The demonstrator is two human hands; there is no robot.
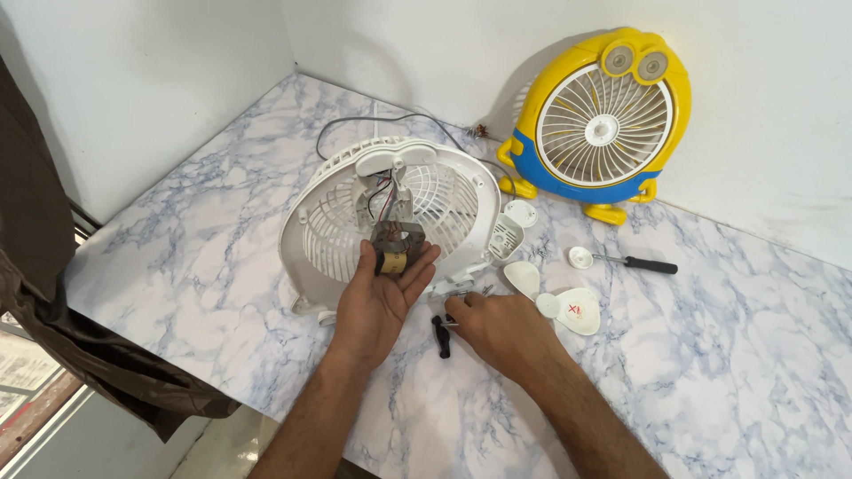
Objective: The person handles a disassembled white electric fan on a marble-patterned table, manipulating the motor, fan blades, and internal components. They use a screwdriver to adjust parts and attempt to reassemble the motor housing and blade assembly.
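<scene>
A white fan housing [337, 208] stands tilted on the marble table, its grille open towards me. My left hand [377, 297] is palm up in front of it and cradles the small fan motor [396, 250], whose thin wires run back into the housing. My right hand [497, 328] rests on the table to the right, fingers curled around a black-handled tool [441, 335] lying beside the housing's base.
A yellow and blue cartoon-shaped fan [603, 115] stands against the back wall. A black-handled screwdriver [637, 263], a white round cap [580, 257] and several white plastic parts [577, 310] lie right of the housing. A grey cord [355, 124] trails behind. Brown cloth [35, 266] hangs at left.
</scene>
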